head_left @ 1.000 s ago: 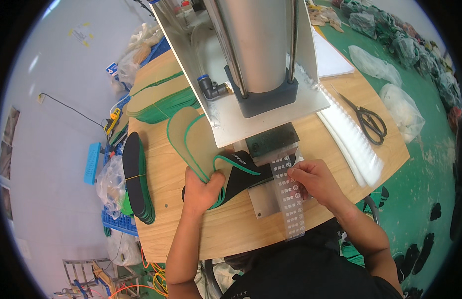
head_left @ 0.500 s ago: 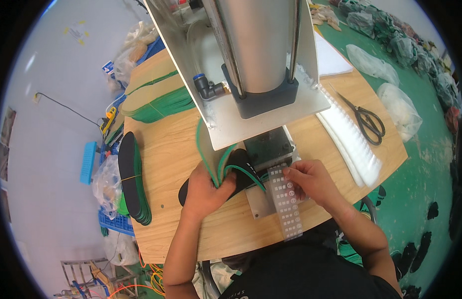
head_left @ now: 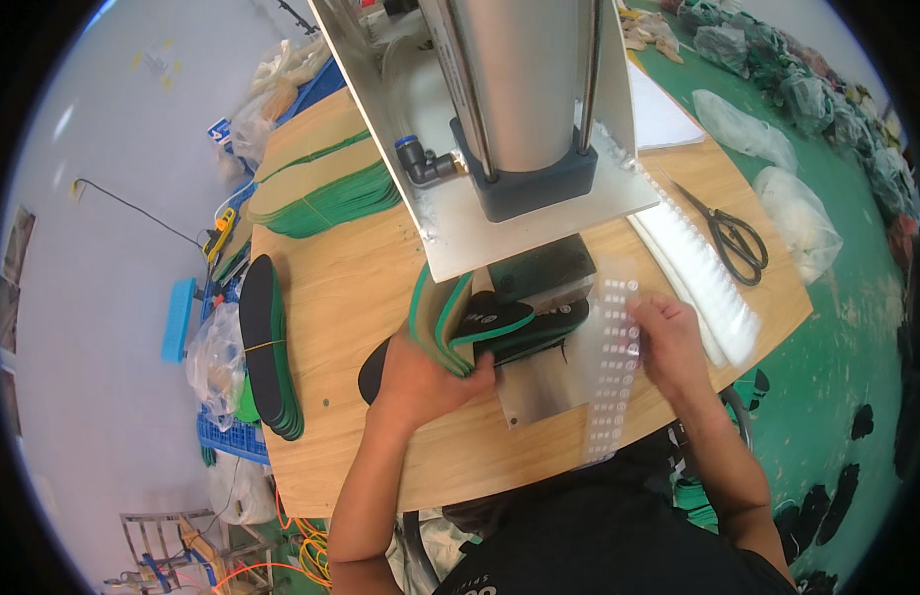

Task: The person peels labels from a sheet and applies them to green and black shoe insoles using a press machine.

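My left hand [head_left: 425, 382] grips a bundle of black insoles [head_left: 499, 319] with green edges. Several of their ends are bent upward, showing beige undersides, while lower ones lie over a metal base plate [head_left: 542, 387]. White marks show on the black tops. Between the thumb and fingers of my right hand [head_left: 670, 342] hangs a clear strip [head_left: 614, 372] with rows of white printed marks, held to the right of the insoles and apart from them. Just beyond the insoles sits the dark block [head_left: 544, 270] of a press, beneath its metal cylinder [head_left: 519, 89].
Banded insole stacks [head_left: 269, 347] lie at the left, with beige-topped stacks [head_left: 326, 188] farther back. Black scissors [head_left: 733, 238] and a pile of white strips [head_left: 698, 278] rest on the right. The press frame [head_left: 539, 243] overhangs the table's middle.
My right hand has drawn the clear strip right, away from the insoles and block. My left hand has shifted slightly right with the insoles, and a marked black top now shows.
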`<state>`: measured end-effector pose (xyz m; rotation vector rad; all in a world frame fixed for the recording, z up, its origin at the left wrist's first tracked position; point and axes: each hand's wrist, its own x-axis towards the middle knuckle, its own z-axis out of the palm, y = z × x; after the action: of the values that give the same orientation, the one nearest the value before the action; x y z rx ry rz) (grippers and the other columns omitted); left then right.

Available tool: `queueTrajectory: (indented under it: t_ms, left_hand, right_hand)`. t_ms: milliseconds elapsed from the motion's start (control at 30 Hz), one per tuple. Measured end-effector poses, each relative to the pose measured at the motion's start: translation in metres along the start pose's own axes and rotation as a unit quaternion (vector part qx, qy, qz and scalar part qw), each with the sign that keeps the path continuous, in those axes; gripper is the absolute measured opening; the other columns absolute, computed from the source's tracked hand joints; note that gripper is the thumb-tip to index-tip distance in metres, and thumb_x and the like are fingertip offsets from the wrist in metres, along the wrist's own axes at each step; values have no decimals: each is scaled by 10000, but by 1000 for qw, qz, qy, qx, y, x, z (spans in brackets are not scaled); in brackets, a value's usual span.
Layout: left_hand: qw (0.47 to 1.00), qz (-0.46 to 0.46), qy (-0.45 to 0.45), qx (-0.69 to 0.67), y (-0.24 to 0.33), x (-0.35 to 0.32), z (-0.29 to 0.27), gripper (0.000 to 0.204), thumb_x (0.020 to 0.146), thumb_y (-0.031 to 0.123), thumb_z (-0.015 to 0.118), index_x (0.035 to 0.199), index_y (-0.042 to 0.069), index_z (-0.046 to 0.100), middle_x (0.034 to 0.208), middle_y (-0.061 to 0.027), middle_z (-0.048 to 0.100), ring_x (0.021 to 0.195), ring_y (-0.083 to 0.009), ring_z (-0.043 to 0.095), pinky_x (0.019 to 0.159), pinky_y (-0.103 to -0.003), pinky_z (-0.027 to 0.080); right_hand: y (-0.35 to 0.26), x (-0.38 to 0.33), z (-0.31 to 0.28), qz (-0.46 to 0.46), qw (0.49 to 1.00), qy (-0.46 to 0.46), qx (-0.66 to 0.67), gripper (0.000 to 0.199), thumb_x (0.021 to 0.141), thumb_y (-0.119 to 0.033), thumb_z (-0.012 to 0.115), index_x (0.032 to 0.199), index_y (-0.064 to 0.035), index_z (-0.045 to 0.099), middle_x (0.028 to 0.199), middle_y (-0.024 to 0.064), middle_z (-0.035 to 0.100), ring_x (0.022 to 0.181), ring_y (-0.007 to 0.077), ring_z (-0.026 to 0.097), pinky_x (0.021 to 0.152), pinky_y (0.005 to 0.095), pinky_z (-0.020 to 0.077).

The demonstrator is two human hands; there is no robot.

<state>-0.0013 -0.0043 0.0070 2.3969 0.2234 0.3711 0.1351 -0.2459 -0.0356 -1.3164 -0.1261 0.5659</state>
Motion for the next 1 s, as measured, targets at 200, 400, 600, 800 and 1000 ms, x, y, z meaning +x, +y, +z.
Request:
queueTrajectory:
  t_ms: [200,400,600,800,1000]
  left_hand:
    - [968,-53,113,-219,-12,-1,-2,340,705,13,555,1033,-27,637,816,-100,663,727,-197,617,694,-317,497]
    - [937,-66,142,-313,-13,-1,-8,404,677,-50,461,1034,-43,649,951,-77,658,888,-162,586,820,-267,453]
    - [952,-62,140,-263,-13,-2,-9,414,678,-44,473,1050,-25,651,955,-75,655,899,-172,589,832,-277,453]
    - [959,-62,122,-248,-22,-3,-5,409,679,-31,489,1055,-18,651,939,-87,650,877,-179,592,803,-274,460]
    - [964,-30,117,-237,-23,-1,0,426,671,-28,526,1079,-2,646,941,-110,661,852,-187,605,779,-280,470]
  right_hand:
    - [-4,3,24,107,987,-91,-76,256,930,-197,582,762,-7,620,618,40,605,460,88,519,387,230,407]
    - [-8,3,32,132,972,-125,-149,266,928,-203,590,769,7,625,598,36,587,464,90,519,396,231,400]
    - [-8,5,33,134,968,-128,-171,280,926,-213,594,766,13,628,589,37,581,460,91,517,397,229,396]
    - [-7,6,35,133,966,-118,-189,268,913,-207,603,760,8,647,572,25,566,442,85,504,382,225,383]
    - [-9,8,38,153,963,-115,-189,330,928,-263,597,749,13,627,577,38,567,460,99,531,397,232,399]
